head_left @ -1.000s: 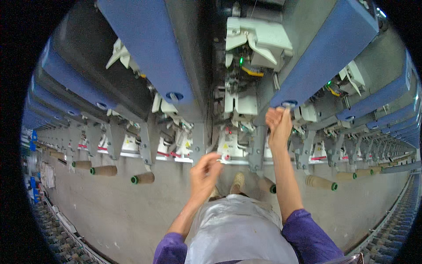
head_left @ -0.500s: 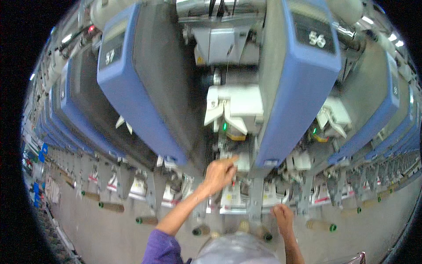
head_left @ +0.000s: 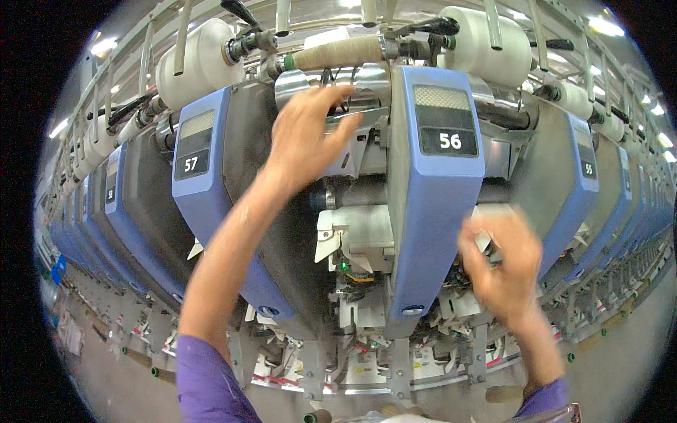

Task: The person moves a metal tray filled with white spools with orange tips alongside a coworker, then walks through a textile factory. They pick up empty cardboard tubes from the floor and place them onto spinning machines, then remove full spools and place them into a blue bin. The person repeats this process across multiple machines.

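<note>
My left hand (head_left: pixel 310 134) is raised to the upper part of a winding machine, thumb and fingers apart, with nothing visible in it. It is just in front of a shiny metal drum (head_left: pixel 372 79), below a thin beige yarn package (head_left: pixel 338 53) on its holder. At the right of a blue-fronted housing (head_left: pixel 438 190), my right hand (head_left: pixel 504 264) is lifted in the air with its fingers curled toward the thumb. Motion blurs it, and whatever it may pinch cannot be made out. White guide plates (head_left: pixel 363 233) with a small green light are between the two hands.
Full white yarn cones (head_left: pixel 488 44) sit on both sides at the top. More blue-fronted housings (head_left: pixel 201 148) project left and right in a curving row. Tubes with green ends (head_left: pixel 317 416) are low down, near the floor. Metal rods hang overhead.
My view has tilted up to the drum and yarn packages. My left hand has risen from the lower mechanism to the drum and spread its fingers. My right hand has come up beside the housing.
</note>
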### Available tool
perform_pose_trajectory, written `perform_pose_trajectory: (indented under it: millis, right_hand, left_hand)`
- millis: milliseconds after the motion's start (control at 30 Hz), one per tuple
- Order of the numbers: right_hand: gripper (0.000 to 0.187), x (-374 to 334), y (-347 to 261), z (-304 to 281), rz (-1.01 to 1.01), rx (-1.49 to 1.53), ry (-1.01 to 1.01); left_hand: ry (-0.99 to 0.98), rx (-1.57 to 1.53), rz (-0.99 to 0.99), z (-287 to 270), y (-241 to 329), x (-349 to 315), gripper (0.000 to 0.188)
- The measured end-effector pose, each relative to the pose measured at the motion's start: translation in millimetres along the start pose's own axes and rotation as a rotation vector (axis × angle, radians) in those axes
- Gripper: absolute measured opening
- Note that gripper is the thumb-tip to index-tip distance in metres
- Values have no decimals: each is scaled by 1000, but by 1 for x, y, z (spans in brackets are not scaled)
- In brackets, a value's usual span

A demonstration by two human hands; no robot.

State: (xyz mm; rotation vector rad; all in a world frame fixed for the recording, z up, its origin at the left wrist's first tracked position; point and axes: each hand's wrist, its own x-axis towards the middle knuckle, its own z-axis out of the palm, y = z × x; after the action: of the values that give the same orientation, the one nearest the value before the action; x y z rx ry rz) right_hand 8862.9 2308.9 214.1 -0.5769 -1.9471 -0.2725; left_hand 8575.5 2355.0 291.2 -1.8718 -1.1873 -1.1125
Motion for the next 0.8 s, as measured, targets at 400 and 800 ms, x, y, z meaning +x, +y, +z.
perform_pose_trajectory:
  millis: [400,800]
  right_hand:
    - [11,274,69,63,-223,-1171,-71]
    - [28,286,157,43,-189,-1085,38]
  left_hand:
    - [-410,205,-322,51,-108,136,78]
    - [9,445,-82,46,-56,110,50]
